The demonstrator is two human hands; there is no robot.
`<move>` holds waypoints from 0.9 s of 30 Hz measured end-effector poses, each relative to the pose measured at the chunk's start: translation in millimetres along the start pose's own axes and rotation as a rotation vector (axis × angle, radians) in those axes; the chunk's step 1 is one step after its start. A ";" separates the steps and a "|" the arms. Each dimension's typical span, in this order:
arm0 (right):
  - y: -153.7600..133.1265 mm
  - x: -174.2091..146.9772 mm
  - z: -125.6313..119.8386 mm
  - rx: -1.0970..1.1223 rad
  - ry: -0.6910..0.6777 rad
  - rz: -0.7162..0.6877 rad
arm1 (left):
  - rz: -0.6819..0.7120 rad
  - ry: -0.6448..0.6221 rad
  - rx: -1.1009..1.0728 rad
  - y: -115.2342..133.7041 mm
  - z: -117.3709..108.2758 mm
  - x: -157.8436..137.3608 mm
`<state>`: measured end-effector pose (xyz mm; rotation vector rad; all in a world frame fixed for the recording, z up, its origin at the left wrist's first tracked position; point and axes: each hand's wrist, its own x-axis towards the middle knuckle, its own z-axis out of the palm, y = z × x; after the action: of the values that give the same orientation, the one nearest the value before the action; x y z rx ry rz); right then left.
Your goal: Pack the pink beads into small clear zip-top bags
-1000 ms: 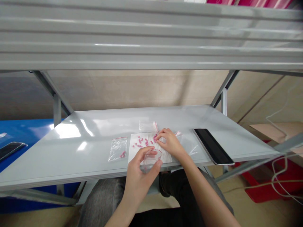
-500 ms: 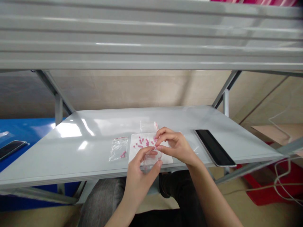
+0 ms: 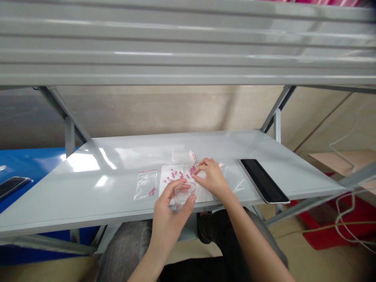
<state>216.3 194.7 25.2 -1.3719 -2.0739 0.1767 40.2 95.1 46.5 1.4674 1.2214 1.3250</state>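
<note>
My left hand (image 3: 169, 209) curls around a clear cup (image 3: 185, 189) above the table's front edge, with its open mouth facing up. Small pink beads (image 3: 174, 174) lie scattered on a white sheet (image 3: 204, 196) just beyond the cup. Over the right part of that sheet, my right hand (image 3: 214, 178) has thumb and forefinger pinched close together beside a cluster of beads (image 3: 192, 170). Whether a bead sits between those fingertips is too small to make out. Left of the sheet is a clear zip bag (image 3: 144, 183) with a few pink beads inside.
Another clear bag (image 3: 181, 157) lies behind the sheet, and clear plastic (image 3: 236, 184) lies right of my right hand. Farther right rests a black tablet (image 3: 263, 181). A ribbed grey shelf (image 3: 188, 43) spans overhead. A phone (image 3: 12, 185) lies on a blue surface at left.
My right hand has moved from the cup's rim away toward the bead cluster on the sheet. My left hand still holds the cup, slightly lower and to the left in view.
</note>
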 end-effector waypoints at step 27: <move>-81.6 -30.8 -59.3 0.600 -0.025 -0.044 | 0.133 0.163 0.163 -1.0 4.4 -2.5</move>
<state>194.4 118.2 94.3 -0.9540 -1.8500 0.7335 44.4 93.0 44.4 1.6042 1.3842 1.4876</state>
